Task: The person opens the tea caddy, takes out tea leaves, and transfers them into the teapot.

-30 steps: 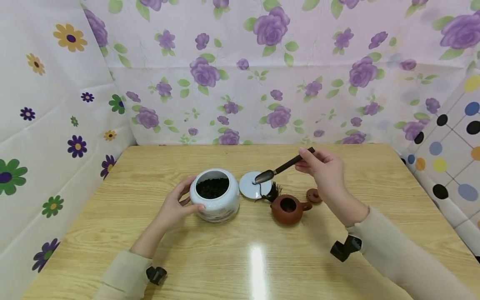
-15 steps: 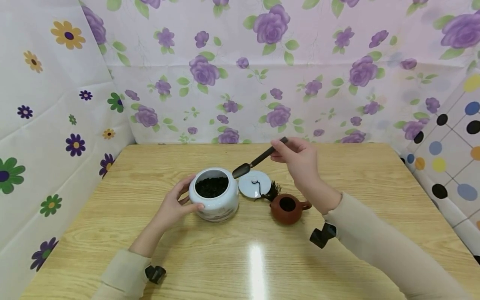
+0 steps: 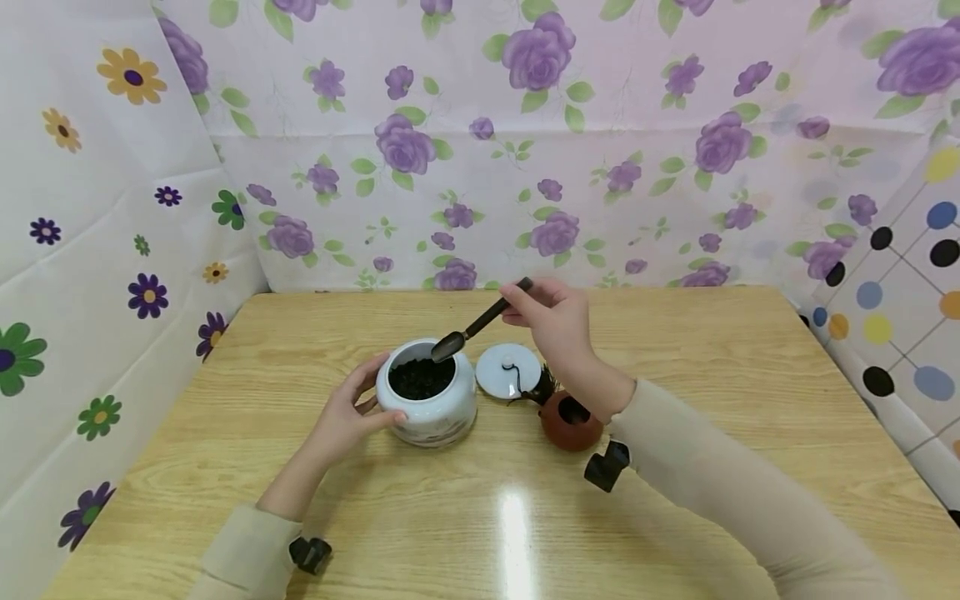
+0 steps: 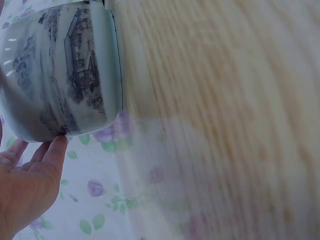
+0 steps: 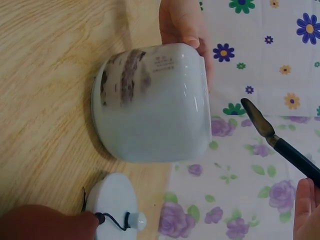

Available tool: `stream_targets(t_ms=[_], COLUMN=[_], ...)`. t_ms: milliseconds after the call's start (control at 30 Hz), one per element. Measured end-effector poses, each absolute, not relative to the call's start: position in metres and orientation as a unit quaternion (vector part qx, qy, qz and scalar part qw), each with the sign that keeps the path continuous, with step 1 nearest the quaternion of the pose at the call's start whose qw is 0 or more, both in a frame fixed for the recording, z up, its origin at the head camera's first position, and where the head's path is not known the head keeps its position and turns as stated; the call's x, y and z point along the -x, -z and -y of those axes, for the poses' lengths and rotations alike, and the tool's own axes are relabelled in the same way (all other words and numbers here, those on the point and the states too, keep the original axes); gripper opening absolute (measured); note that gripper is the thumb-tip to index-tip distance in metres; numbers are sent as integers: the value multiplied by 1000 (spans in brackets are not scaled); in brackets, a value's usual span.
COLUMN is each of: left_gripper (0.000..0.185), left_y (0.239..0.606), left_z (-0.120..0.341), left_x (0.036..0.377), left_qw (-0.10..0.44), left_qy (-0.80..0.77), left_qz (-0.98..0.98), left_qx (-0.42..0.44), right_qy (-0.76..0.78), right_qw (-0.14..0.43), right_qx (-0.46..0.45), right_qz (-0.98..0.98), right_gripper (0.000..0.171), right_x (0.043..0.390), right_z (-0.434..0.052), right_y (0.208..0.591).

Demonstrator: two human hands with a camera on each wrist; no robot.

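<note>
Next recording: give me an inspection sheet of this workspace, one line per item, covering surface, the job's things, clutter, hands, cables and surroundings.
Surface: light wooden table, glare spot near the front edge.
Job's things: white jar open, dark tea leaves inside; dark scoop with its bowl over the jar mouth.
Clutter: jar lid lying flat beside the jar; brown teapot open, partly behind the right forearm; dark tassel between them.
Hands: left hand holds the jar's side; right hand pinches the scoop's handle.
Cables: nothing seen.
Surroundings: floral sheets behind and left, dotted sheet right.
</note>
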State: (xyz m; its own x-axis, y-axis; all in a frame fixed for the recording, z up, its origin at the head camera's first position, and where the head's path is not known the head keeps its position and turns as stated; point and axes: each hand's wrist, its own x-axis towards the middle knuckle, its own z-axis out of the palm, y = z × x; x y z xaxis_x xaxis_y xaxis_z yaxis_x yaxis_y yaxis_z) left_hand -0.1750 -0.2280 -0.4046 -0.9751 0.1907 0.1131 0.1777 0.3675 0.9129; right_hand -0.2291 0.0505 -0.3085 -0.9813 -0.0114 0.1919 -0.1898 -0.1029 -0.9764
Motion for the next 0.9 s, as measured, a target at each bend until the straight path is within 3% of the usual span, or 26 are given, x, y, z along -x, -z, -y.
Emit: stream_targets(t_ms=[900], left_gripper=[83], left_y=[405], left_z=[228], left_x=[176], left_qw=[14], left_qy=[-551], left_qz=[-827], left_qx=[-106], right_qy=[-713], right_qw=[33], right_qx=[-72], right_qz=[697], right_gripper=[15], right_x=[228], right_z=[-12], right_y=[339])
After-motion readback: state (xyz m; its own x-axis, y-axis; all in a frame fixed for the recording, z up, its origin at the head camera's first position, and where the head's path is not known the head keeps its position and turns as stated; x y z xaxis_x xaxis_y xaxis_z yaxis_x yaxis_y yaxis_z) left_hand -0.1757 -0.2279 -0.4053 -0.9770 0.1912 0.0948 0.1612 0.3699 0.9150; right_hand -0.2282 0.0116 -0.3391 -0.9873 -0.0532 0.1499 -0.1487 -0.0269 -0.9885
